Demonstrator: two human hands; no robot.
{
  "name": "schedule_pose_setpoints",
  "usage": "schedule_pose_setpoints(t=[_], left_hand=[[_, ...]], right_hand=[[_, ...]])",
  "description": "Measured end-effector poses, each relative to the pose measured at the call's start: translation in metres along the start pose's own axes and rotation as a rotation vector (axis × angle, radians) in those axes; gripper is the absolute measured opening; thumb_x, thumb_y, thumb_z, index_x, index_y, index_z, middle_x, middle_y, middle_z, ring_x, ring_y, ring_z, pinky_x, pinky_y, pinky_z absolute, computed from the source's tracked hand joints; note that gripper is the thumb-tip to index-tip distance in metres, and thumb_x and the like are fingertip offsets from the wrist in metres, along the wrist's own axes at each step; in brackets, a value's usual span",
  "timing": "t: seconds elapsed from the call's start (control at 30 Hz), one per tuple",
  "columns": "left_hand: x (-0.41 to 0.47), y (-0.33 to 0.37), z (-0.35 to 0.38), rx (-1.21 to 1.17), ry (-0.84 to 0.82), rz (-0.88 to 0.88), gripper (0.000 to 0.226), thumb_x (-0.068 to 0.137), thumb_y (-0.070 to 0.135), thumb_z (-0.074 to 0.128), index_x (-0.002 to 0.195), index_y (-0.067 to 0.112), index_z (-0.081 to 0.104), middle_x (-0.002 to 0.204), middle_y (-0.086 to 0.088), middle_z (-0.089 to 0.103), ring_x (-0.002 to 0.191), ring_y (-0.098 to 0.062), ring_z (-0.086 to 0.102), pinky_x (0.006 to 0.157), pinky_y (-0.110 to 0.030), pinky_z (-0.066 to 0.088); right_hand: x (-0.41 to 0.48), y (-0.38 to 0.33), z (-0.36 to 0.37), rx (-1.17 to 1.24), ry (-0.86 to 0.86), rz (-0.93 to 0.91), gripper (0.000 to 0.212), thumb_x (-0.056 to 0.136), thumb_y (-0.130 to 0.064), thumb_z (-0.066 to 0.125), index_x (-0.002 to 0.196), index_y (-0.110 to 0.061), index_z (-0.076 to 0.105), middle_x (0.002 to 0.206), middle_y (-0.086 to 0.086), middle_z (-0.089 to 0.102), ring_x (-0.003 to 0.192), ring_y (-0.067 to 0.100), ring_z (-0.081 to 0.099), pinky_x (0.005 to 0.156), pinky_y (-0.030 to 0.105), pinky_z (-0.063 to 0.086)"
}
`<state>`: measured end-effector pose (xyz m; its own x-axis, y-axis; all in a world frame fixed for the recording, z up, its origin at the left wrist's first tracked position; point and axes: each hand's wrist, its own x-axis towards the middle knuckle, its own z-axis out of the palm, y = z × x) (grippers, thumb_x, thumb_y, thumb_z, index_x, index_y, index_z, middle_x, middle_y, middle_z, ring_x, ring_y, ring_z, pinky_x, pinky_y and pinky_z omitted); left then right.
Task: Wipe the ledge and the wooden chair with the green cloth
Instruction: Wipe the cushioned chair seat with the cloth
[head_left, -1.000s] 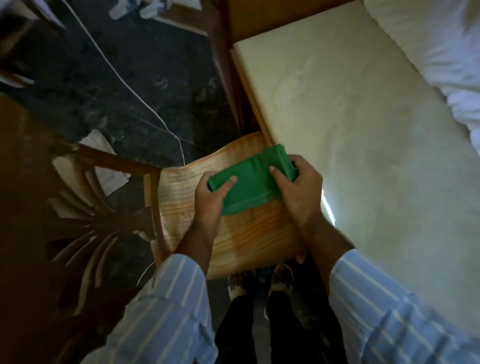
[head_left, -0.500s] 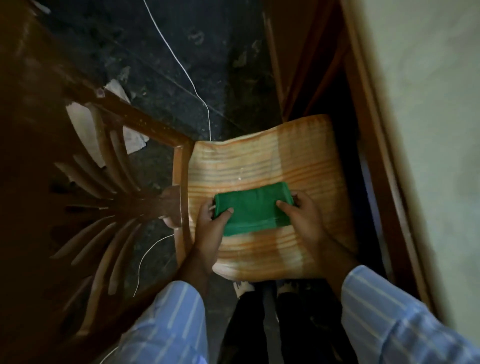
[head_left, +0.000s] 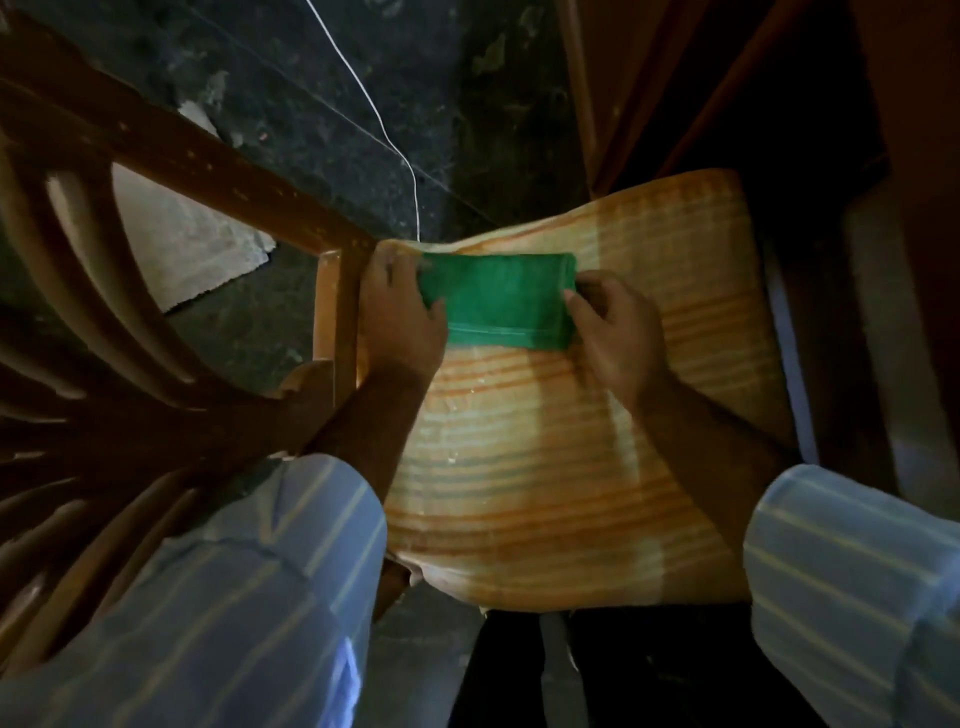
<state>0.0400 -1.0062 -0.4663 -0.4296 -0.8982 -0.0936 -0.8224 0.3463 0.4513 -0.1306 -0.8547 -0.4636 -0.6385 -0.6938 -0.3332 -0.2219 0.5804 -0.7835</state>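
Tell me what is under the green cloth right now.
The green cloth lies folded on the wooden chair, on the far part of its striped seat. The left hand and right hand press its two ends. The seat surface directly beneath the cloth is covered.

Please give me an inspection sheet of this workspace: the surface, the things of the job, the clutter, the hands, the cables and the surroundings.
Surface: wooden chair seat, pale with orange grain stripes, small white specks on it.
Job's things: green cloth, folded, lying flat near the far edge of the seat.
Clutter: pale paper or rag on the floor beyond the chair frame.
Hands: left hand on the cloth's left end; right hand on its right end.
Cables: thin white cable running across the floor to the seat's far edge.
Surroundings: dark stone floor; dark wooden chair back to the left; dark wooden furniture to the right. Ledge: not identifiable.
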Motion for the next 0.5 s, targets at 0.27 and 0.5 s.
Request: schedule_pose_setpoints(t=[0.27,0.5], left_hand=[[0.003,-0.003,0.036,0.379,-0.471,0.674,0.078,0.097,0.055,0.046,0.160,0.016,0.019,0.169,-0.008,0.010,0.155,-0.029,0.009,0.125,-0.050,0.012],[0.008,-0.003,0.050,0.305,-0.376,0.633,0.070,0.096,0.023,0.050,0.160,0.023,0.021,0.169,0.001,0.014,0.156,-0.022,0.011,0.126,-0.049,0.008]], right_hand=[[0.008,0.070,-0.004,-0.850,0.066,-0.376,0.061,0.106,-0.045,0.032,0.161,-0.021,0.040,0.172,0.013,0.033,0.159,0.037,0.030,0.128,0.057,0.024],[0.006,0.079,0.006,-0.878,0.193,-0.416,0.056,0.110,-0.042,0.032,0.163,-0.027,0.037,0.175,0.006,0.028,0.163,0.031,0.024,0.131,0.052,0.018]])
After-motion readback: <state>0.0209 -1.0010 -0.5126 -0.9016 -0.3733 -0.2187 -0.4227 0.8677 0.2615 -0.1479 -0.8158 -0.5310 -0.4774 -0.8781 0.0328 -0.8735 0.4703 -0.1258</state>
